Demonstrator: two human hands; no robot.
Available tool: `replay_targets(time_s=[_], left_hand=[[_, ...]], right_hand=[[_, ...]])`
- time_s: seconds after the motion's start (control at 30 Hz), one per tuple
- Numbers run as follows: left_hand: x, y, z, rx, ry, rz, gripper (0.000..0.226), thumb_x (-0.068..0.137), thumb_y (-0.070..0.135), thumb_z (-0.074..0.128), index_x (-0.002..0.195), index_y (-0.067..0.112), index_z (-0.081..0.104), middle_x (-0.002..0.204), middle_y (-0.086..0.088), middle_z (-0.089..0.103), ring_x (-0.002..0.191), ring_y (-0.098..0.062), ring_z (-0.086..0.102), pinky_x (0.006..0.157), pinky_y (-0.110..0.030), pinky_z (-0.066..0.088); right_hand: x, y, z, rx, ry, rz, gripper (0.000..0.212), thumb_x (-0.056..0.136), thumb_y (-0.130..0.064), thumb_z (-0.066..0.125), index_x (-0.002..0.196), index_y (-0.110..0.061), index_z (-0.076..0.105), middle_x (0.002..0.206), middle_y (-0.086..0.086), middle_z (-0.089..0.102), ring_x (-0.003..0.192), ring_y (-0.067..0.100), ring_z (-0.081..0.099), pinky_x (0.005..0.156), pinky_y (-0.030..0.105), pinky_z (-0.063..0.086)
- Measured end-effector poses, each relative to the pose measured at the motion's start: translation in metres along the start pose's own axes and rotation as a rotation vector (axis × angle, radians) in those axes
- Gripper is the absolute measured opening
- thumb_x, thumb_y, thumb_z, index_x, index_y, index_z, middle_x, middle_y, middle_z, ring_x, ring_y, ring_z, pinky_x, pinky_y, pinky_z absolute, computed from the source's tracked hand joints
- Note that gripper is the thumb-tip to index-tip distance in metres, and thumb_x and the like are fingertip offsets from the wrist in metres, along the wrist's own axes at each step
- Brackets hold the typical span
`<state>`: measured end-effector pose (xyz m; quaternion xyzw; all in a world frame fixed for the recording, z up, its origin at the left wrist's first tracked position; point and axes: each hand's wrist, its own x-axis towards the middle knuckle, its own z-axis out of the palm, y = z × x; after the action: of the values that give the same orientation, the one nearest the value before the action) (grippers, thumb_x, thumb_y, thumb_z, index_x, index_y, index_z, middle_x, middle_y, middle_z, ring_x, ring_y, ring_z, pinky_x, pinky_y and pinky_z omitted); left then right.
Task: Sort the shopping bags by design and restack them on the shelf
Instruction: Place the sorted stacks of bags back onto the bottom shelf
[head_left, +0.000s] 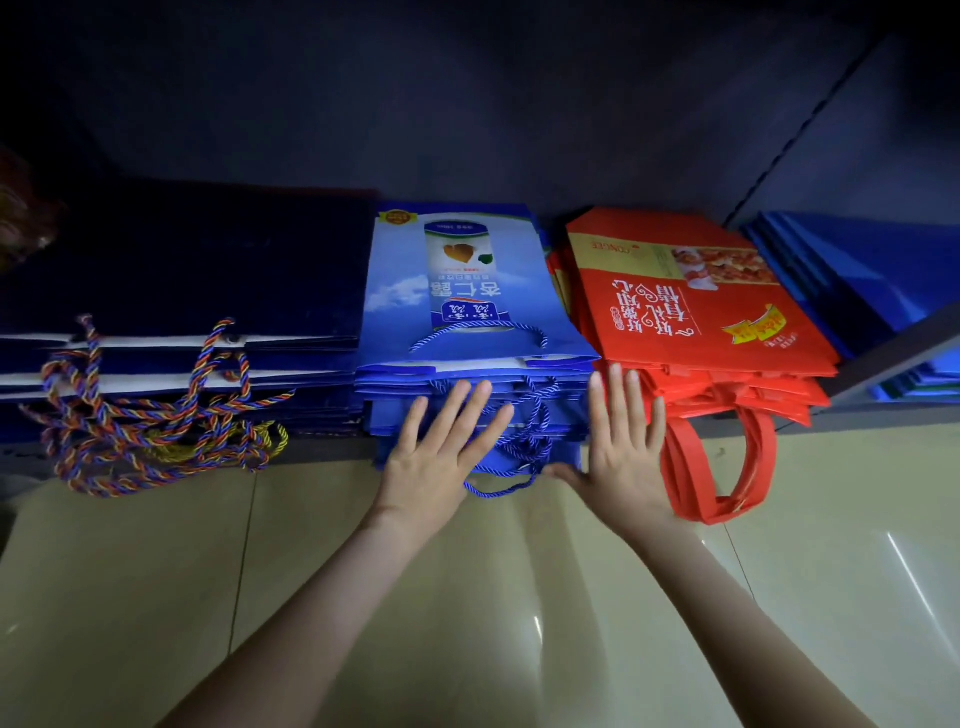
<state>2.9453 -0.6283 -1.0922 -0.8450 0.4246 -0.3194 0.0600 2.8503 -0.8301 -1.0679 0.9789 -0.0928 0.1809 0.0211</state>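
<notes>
On the bottom shelf lie three stacks of flat shopping bags. A dark navy stack (197, 291) with multicoloured rope handles (156, 415) sits at the left. A blue stack (467, 291) with a sky print and blue cords is in the middle. A red stack (691, 301) with red strap handles (722, 467) lies to its right. My left hand (441, 457) presses flat, fingers spread, against the front edge of the blue stack. My right hand (623, 452) is flat with straight fingers at the gap between the blue and red stacks.
A grey shelf upright and rail (893, 358) separate the red stack from more plain blue bags (852, 270) in the bay at the right. Glossy beige floor tiles (467, 597) lie in front of the shelf. The shelf's back is dark.
</notes>
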Motion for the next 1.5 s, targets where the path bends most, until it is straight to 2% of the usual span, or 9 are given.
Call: replay_targets(time_s=[0.2, 0.47, 0.67, 0.83, 1.0, 1.13, 1.23, 1.37, 1.5], left_hand=[[-0.024, 0.003, 0.023, 0.066, 0.057, -0.003, 0.094, 0.078, 0.036, 0.049, 0.151, 0.016, -0.008, 0.158, -0.006, -0.013, 0.146, -0.023, -0.009, 0.117, -0.046, -0.007], [-0.008, -0.008, 0.040, 0.144, 0.169, 0.025, 0.062, 0.097, 0.012, 0.020, 0.150, 0.018, -0.011, 0.157, -0.005, -0.019, 0.145, -0.022, -0.014, 0.117, -0.046, -0.007], [0.044, -0.028, 0.009, 0.103, 0.222, -0.164, 0.072, 0.095, 0.018, 0.035, 0.150, 0.017, -0.012, 0.156, -0.009, -0.023, 0.145, -0.028, -0.014, 0.114, -0.051, -0.009], [0.068, -0.052, -0.014, 0.023, 0.074, -0.198, 0.125, 0.063, 0.028, 0.076, 0.150, 0.023, -0.014, 0.154, -0.016, -0.024, 0.142, -0.038, -0.019, 0.110, -0.054, -0.016], [0.087, -0.071, -0.036, 0.049, 0.028, -0.206, 0.121, 0.067, 0.026, 0.073, 0.149, 0.024, -0.016, 0.151, -0.021, -0.009, 0.138, -0.042, -0.004, 0.109, -0.056, -0.015], [0.104, -0.083, -0.055, 0.104, -0.056, -0.130, 0.121, 0.065, 0.025, 0.069, 0.148, 0.019, -0.019, 0.152, -0.025, -0.013, 0.141, -0.038, -0.010, 0.108, -0.056, -0.018], [0.113, -0.086, -0.061, 0.152, -0.100, -0.082, 0.114, 0.066, 0.029, 0.067, 0.150, 0.012, -0.008, 0.151, -0.025, 0.014, 0.141, -0.039, 0.012, 0.111, -0.056, -0.007], [0.106, -0.082, -0.061, 0.077, -0.135, -0.112, 0.099, 0.056, 0.030, 0.072, 0.141, 0.002, 0.029, 0.120, -0.013, 0.044, 0.111, -0.029, 0.040, 0.102, -0.041, 0.025], [0.080, -0.073, -0.051, 0.028, -0.164, -0.060, 0.072, 0.054, 0.020, 0.071, 0.118, 0.003, 0.043, 0.118, -0.019, 0.056, 0.115, -0.034, 0.046, 0.108, -0.046, 0.023]], right_hand=[[0.012, -0.013, 0.003, -0.225, 0.027, -0.299, 0.139, 0.052, -0.063, 0.079, 0.151, -0.020, -0.010, 0.157, 0.006, -0.018, 0.145, 0.022, -0.013, 0.113, 0.053, -0.006], [0.022, -0.011, 0.029, -0.323, 0.097, -0.322, 0.139, 0.052, -0.048, 0.086, 0.151, -0.021, -0.007, 0.158, 0.011, -0.007, 0.146, 0.026, -0.007, 0.114, 0.053, -0.001], [0.065, -0.011, -0.005, -0.282, 0.268, -0.258, 0.102, 0.077, -0.013, 0.059, 0.150, -0.024, -0.011, 0.155, 0.020, -0.007, 0.143, 0.037, -0.003, 0.112, 0.056, -0.004], [0.092, -0.023, -0.027, -0.266, 0.274, -0.167, 0.102, 0.068, -0.009, 0.061, 0.151, -0.023, 0.002, 0.148, 0.019, 0.014, 0.142, 0.034, 0.005, 0.112, 0.055, -0.006], [0.107, -0.028, -0.049, -0.263, 0.337, -0.152, 0.085, 0.066, -0.008, 0.057, 0.145, -0.004, 0.024, 0.128, 0.017, 0.033, 0.134, 0.034, 0.025, 0.114, 0.050, -0.005], [0.118, -0.029, -0.061, -0.252, 0.273, -0.162, 0.084, 0.058, -0.006, 0.063, 0.136, 0.000, 0.031, 0.147, 0.022, 0.022, 0.140, 0.039, 0.012, 0.114, 0.051, -0.003], [0.124, -0.029, -0.064, -0.226, 0.189, -0.190, 0.090, 0.052, -0.011, 0.068, 0.134, 0.004, 0.032, 0.147, 0.029, 0.028, 0.138, 0.044, 0.023, 0.113, 0.055, 0.015], [0.111, -0.032, -0.060, -0.222, 0.167, -0.235, 0.083, 0.063, -0.020, 0.047, 0.142, -0.001, 0.030, 0.130, 0.019, 0.044, 0.120, 0.036, 0.043, 0.096, 0.046, 0.030], [0.081, -0.040, -0.041, -0.202, 0.121, -0.216, 0.073, 0.071, -0.019, 0.036, 0.142, -0.003, 0.030, 0.131, 0.014, 0.039, 0.122, 0.030, 0.040, 0.099, 0.043, 0.028]])
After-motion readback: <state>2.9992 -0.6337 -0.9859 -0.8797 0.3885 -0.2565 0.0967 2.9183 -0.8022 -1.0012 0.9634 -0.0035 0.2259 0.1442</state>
